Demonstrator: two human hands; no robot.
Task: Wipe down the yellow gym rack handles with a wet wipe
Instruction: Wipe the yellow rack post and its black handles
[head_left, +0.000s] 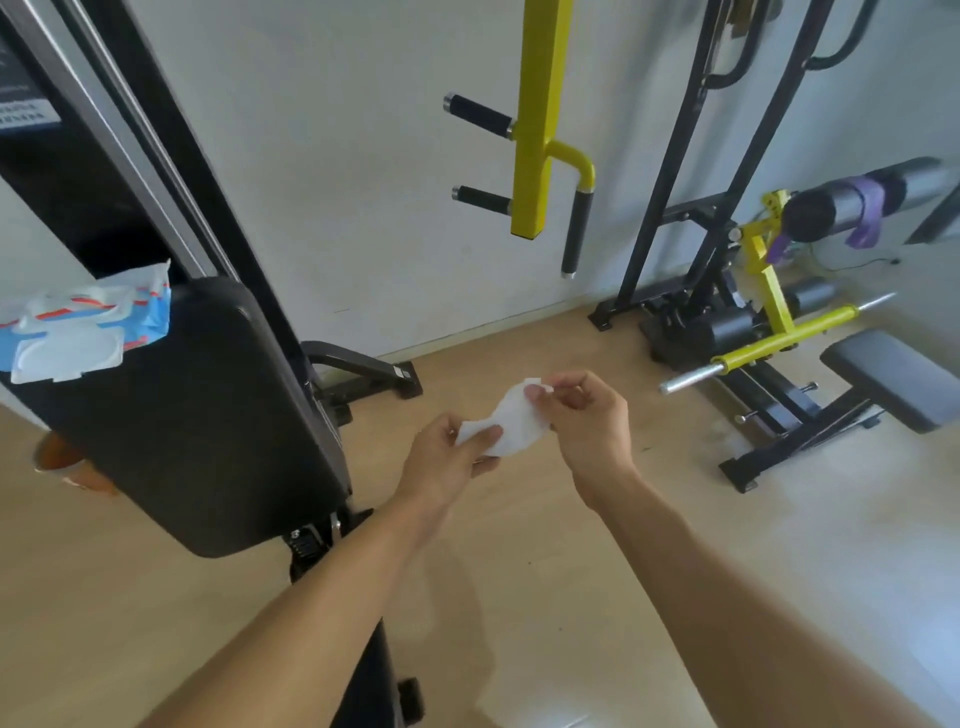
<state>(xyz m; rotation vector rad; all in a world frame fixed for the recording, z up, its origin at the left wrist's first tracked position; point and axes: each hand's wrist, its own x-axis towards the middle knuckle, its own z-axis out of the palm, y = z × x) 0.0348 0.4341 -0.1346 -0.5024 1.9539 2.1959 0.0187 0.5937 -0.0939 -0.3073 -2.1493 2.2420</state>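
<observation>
A white wet wipe (511, 423) is stretched between both hands at mid-frame, above the wooden floor. My left hand (447, 460) pinches its lower left end. My right hand (587, 421) pinches its upper right corner between thumb and fingers. The yellow rack post (537, 124) hangs down from above, well beyond the hands. Two black-gripped handles (480, 117) stick out to its left, and a curved yellow arm carries a third black grip (576, 228) pointing down on its right.
A blue and white wet wipe pack (88, 327) lies on top of a black padded bench back (208, 415) at left. A black frame with yellow bar, roller pads and a bench (779, 322) fills the right. A black upright machine (104, 156) stands at far left.
</observation>
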